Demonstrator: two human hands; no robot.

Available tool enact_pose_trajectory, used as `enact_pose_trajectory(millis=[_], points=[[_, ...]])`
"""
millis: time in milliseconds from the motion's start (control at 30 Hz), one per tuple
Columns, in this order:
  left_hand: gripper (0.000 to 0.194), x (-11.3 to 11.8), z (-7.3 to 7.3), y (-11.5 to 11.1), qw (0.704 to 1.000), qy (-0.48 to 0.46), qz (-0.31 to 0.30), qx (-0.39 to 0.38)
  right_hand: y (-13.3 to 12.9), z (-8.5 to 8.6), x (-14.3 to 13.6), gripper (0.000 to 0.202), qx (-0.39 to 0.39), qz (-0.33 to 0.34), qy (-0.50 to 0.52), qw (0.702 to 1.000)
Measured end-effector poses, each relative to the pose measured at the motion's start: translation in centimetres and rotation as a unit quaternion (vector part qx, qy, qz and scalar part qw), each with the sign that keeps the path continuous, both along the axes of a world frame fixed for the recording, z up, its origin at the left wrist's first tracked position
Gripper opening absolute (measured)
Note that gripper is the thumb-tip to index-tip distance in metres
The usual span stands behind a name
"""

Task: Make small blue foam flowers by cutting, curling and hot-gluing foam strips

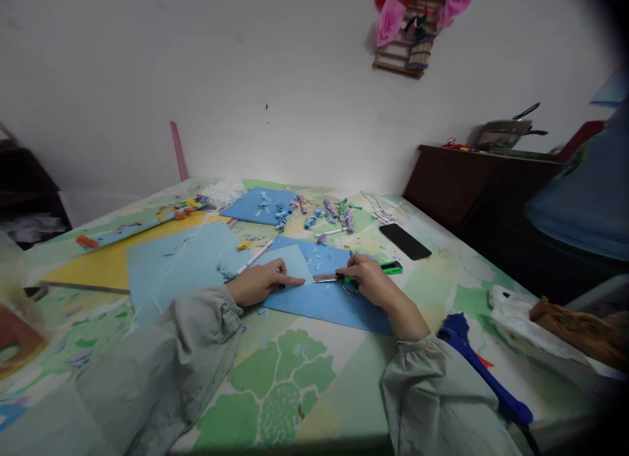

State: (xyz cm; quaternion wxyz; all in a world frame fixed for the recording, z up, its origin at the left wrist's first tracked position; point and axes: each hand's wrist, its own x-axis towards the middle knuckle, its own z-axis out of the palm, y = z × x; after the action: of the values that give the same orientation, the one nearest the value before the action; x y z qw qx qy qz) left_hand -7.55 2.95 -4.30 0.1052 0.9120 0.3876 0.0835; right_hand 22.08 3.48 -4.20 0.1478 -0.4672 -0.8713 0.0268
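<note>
My left hand (260, 282) lies on a small light blue sheet (295, 258), its index finger stretched out along the sheet's lower right edge and the other fingers curled under. Opposite it, my right hand (367, 279) has its fingers closed on a pair of scissors (328, 278), whose blades point left towards the sheet's corner. The scissors' lower loop shows below the fingers. A green utility knife (392, 268) lies partly hidden behind my right hand. Beneath both hands is a darker blue foam sheet (304, 304). A white stick (255, 256) lies just behind my left hand.
Behind are several curled paper pieces (314, 218) and another blue sheet (250, 204). To the left lie a large light blue sheet (167, 259) and a yellow board (93, 266). A black phone (405, 240), blue glue gun (484, 367) and plastic bag (515, 318) lie right.
</note>
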Motion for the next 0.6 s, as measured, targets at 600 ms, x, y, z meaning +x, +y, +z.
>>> enact_pose_trajectory(millis=[600], points=[[0.049, 0.25, 0.22, -0.41, 1.000, 0.013, 0.009, 0.022, -0.80, 0.07, -0.08, 0.057, -0.004, -0.022, 0.001, 1.000]])
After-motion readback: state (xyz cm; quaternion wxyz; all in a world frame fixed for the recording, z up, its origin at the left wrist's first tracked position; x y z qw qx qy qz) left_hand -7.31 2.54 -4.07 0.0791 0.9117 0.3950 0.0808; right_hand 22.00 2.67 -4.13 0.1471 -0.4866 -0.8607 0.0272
